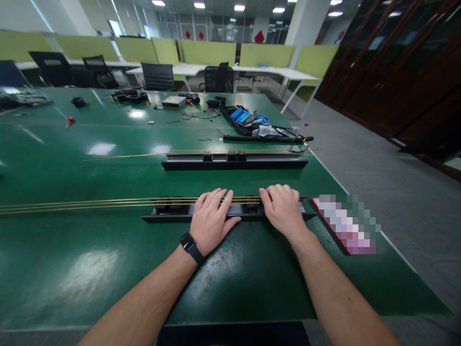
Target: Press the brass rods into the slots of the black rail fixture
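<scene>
A long black rail [176,219] with a grey inner channel lies lengthwise across the green table before me. Several thin brass-coloured rods [108,202] run along its top and stretch far out to the left. Across the rail's middle rests my left hand [212,216], fingers stretched forward over the rods and thumb apart near the front edge. My right hand [283,204] is closed over the right part, its thumb by the rods; its fingertips are partly hidden. Dark blocks [169,204] sit inside the channel at the left, and another dark block [251,206] shows between my hands.
Behind lies a second black rail [234,165] with thin rods along it. Farther back, a black tray [234,120] holds blue and white items. A red-edged, pixelated flat item [345,226] lies at the right. Small tools and parts [131,96] are scattered at the far side.
</scene>
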Tool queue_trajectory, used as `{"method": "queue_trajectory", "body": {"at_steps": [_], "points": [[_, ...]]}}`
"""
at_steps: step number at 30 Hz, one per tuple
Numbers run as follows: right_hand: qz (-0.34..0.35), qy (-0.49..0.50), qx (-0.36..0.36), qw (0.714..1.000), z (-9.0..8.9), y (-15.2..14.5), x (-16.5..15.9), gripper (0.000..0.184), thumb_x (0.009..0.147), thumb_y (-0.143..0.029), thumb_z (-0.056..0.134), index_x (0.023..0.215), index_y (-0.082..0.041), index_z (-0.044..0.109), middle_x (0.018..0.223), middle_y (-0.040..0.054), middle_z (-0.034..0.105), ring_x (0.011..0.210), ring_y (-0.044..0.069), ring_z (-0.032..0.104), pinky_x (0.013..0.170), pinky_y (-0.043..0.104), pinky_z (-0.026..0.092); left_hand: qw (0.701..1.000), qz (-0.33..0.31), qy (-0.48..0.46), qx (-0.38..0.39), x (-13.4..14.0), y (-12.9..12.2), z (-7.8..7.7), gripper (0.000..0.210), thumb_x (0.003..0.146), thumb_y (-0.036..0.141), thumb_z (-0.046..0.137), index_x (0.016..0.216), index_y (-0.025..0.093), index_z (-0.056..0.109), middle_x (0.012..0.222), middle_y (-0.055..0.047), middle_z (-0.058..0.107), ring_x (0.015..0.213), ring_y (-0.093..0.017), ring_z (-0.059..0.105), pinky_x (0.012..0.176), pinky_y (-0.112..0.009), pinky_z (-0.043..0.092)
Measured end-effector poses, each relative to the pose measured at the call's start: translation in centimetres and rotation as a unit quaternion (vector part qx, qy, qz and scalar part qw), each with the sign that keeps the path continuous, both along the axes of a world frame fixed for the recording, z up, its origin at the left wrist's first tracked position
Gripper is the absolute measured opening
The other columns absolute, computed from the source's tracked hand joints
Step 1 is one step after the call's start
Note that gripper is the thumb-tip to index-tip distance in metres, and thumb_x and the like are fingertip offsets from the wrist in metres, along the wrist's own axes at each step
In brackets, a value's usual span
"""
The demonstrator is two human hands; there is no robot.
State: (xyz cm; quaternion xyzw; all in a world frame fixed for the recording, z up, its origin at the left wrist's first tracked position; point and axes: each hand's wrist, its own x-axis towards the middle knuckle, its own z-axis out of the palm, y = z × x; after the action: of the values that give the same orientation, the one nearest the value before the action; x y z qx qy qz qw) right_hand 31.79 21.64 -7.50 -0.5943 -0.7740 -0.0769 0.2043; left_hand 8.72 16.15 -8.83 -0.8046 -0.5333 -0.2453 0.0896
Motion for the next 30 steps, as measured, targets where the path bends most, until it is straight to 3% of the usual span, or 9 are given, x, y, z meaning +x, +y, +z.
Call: {"method": "queue_trajectory", "body": {"at_steps": [7, 16, 20, 24, 30], "points": [[-0.074, -0.003, 0.004, 0.997, -0.2, 0.5, 1.7, 0.048, 0.108, -0.045, 0.032, 0.076, -0.020, 0.058, 0.085, 0.0089, 0.068, 0.083, 0.022, 0.051, 0.075, 0.037, 0.024, 1.000, -0.002, -0.005, 0.004, -0.2, 0.1, -0.1, 0.064, 0.095, 0.050, 0.065, 0.149, 0.019, 0.052, 0.144, -0.016, 0.062, 0.138, -0.033, 0.054, 0.116, -0.049, 0.036], [0.023, 0.047, -0.007, 0.999, -0.3, 0.2, 0.6, 0.045, 0.109, -0.045, 0.029, 0.089, -0.021, 0.061, 0.092, 0.0087, 0.067, 0.089, 0.022, 0.052, 0.081, 0.036, 0.033, 1.000, -0.001, -0.004, 0.002, -0.1, 0.1, -0.1, 0.065, 0.095, 0.051, 0.065, 0.149, 0.018, 0.052, 0.144, -0.016, 0.062, 0.138, -0.032, 0.054, 0.116, -0.049, 0.037], [-0.064, 0.010, 0.021, 0.998, -0.1, 0.5, 2.2, 0.045, 0.108, -0.045, 0.032, 0.090, -0.019, 0.064, 0.094, 0.0130, 0.069, 0.088, 0.025, 0.055, 0.077, 0.037, 0.032, 1.000, 0.000, -0.005, 0.006, -0.2, 0.1, -0.2, 0.064, 0.095, 0.051, 0.065, 0.148, 0.018, 0.052, 0.144, -0.016, 0.062, 0.138, -0.032, 0.054, 0.116, -0.049, 0.036], [-0.111, -0.023, -0.008, 0.994, -0.2, 0.4, 2.0, 0.045, 0.108, -0.040, 0.030, 0.082, -0.020, 0.060, 0.083, 0.0124, 0.069, 0.074, 0.023, 0.054, 0.070, 0.037, 0.026, 1.000, 0.003, -0.004, 0.005, -0.2, 0.1, -0.2, 0.064, 0.096, 0.052, 0.064, 0.147, 0.016, 0.052, 0.144, -0.016, 0.062, 0.138, -0.032, 0.054, 0.117, -0.049, 0.035], [-0.032, 0.029, -0.032, 0.999, -0.3, -0.2, -0.2, 0.042, 0.109, -0.040, 0.026, 0.087, -0.021, 0.057, 0.087, 0.0095, 0.069, 0.079, 0.023, 0.055, 0.074, 0.036, 0.030, 1.000, 0.000, -0.001, 0.000, -0.1, 0.1, -0.1, 0.064, 0.097, 0.052, 0.062, 0.148, 0.016, 0.051, 0.145, -0.016, 0.062, 0.139, -0.032, 0.053, 0.117, -0.049, 0.035]]}}
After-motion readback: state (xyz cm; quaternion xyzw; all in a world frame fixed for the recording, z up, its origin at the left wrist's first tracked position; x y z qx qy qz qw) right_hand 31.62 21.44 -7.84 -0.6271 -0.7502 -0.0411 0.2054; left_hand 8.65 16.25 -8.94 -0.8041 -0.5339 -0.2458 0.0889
